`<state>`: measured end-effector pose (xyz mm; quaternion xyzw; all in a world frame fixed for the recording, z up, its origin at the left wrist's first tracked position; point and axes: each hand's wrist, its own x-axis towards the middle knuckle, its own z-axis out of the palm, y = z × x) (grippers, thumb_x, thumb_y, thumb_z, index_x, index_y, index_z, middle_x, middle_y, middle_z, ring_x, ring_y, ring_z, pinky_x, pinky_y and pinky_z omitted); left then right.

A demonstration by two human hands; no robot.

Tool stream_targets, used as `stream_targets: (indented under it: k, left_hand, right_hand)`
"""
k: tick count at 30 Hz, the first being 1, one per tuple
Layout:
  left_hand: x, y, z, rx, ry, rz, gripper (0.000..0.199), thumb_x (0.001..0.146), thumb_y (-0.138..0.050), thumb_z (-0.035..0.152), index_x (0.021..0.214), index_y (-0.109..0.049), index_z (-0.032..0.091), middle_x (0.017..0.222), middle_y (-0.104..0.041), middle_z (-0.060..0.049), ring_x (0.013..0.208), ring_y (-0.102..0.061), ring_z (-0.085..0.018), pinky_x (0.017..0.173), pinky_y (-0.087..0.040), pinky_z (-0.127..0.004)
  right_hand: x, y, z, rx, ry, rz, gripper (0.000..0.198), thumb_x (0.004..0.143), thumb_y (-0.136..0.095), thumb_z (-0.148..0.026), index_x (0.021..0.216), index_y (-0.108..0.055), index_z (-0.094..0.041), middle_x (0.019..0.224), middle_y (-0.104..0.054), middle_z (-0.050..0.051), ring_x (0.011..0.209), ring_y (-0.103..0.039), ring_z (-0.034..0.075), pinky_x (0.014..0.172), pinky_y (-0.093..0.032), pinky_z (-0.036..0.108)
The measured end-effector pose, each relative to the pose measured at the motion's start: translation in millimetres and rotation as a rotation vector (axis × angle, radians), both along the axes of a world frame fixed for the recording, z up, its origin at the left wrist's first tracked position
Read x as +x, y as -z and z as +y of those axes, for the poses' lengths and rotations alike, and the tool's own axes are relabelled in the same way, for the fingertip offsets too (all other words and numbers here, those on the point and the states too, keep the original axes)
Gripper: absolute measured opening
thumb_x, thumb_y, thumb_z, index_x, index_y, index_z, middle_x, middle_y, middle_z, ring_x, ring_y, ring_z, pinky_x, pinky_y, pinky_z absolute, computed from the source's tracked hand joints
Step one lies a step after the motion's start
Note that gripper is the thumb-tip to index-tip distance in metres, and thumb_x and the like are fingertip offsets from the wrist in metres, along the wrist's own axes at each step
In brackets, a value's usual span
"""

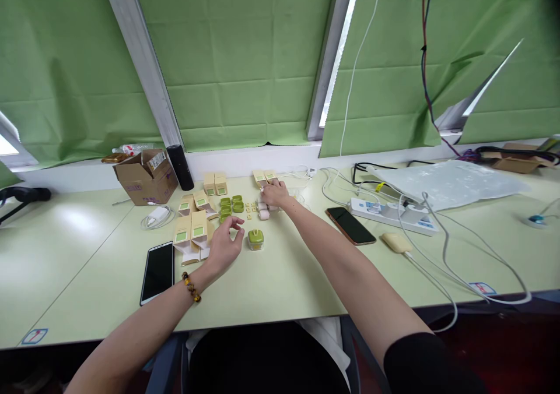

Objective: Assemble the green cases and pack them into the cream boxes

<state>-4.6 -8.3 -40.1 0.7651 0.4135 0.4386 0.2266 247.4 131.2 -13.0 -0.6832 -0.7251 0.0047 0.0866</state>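
Observation:
My left hand [226, 243] hovers over the table with curved fingers apart and nothing between them. Just right of it stands a small clear box with a green lid [256, 239]. Several green square lids [226, 210] lie beyond that hand, beside tiny yellow pieces [249, 210]. My right hand [275, 194] reaches farther out, its fingers bent down and drawn together among small whitish containers [263, 214]. A bit of white shows at its fingertips, too small to name. Clear plastic pieces [299, 196] are partly hidden behind that hand.
Open kraft cartons [191, 234] stand left of my left hand, more small cartons [215, 183] at the back. A phone [158, 273] lies left, another phone [351, 225] right. Beyond are a power strip [394, 215] with trailing cables, a cardboard box [146, 178] and a black cylinder [180, 168].

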Motion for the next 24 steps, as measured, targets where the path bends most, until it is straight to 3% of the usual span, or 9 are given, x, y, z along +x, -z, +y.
stream_targets:
  k: [5, 11, 15, 18, 21, 24]
  left_hand:
    - [0.4, 0.3, -1.2, -0.005, -0.013, 0.011, 0.015, 0.095, -0.059, 0.023, 0.110, -0.063, 0.024, 0.113, -0.075, -0.005, 0.101, -0.070, -0.024, 0.088, -0.051, -0.042]
    - [1.7, -3.9, -5.0, -0.009, -0.032, -0.015, 0.017, 0.095, -0.057, 0.021, 0.111, -0.064, 0.024, 0.116, -0.075, -0.005, 0.103, -0.070, -0.022, 0.089, -0.049, -0.040]
    - [1.9, -6.0, -5.4, 0.019, -0.018, -0.080, 0.018, 0.096, -0.057, 0.021, 0.112, -0.065, 0.023, 0.116, -0.075, -0.006, 0.103, -0.069, -0.022, 0.090, -0.048, -0.039]
    - [1.6, -6.1, -4.3, 0.033, -0.002, -0.125, 0.019, 0.096, -0.057, 0.021, 0.113, -0.065, 0.023, 0.115, -0.074, -0.007, 0.103, -0.069, -0.022, 0.090, -0.048, -0.039]
    - [1.5, -5.2, -3.6, 0.034, 0.026, -0.160, 0.018, 0.098, -0.058, 0.022, 0.114, -0.064, 0.023, 0.117, -0.074, -0.008, 0.105, -0.068, -0.022, 0.091, -0.047, -0.039]
    - [2.1, -5.1, -4.4, 0.021, 0.071, -0.204, 0.016, 0.100, -0.058, 0.024, 0.116, -0.061, 0.023, 0.121, -0.073, -0.009, 0.109, -0.067, -0.023, 0.094, -0.047, -0.040]
  right_hand:
    - [-0.2, 6.9, 8.1, -0.008, 0.011, 0.023, 0.030, 0.097, -0.052, -0.027, 0.112, -0.075, -0.013, 0.123, -0.072, 0.022, 0.136, -0.043, 0.039, 0.110, -0.031, 0.052]
    - [2.0, -1.0, 2.6, 0.149, -0.011, 0.157, 0.028, 0.089, -0.055, -0.013, 0.107, -0.077, -0.018, 0.136, -0.069, 0.017, 0.135, -0.046, 0.039, 0.113, -0.033, 0.055]
    - [-0.2, -12.9, -5.2, 0.307, -0.024, 0.352, 0.038, 0.100, -0.042, -0.014, 0.115, -0.076, -0.017, 0.147, -0.062, 0.016, 0.133, -0.053, 0.035, 0.114, -0.038, 0.055]
    - [-1.6, -19.8, -15.0, 0.414, -0.046, 0.515, 0.049, 0.109, -0.027, -0.025, 0.124, -0.073, -0.018, 0.150, -0.059, 0.014, 0.130, -0.058, 0.027, 0.110, -0.046, 0.045]
    - [-1.3, -23.3, -33.8, 0.489, -0.101, 0.747, 0.058, 0.112, -0.023, -0.048, 0.128, -0.071, -0.021, 0.150, -0.059, 0.012, 0.120, -0.065, 0.022, 0.100, -0.054, 0.038]
    - [-0.6, -25.7, -65.4, 0.425, -0.322, 1.438, 0.048, 0.098, -0.056, -0.064, 0.115, -0.077, -0.024, 0.149, -0.062, 0.010, 0.115, -0.068, 0.024, 0.095, -0.057, 0.041]
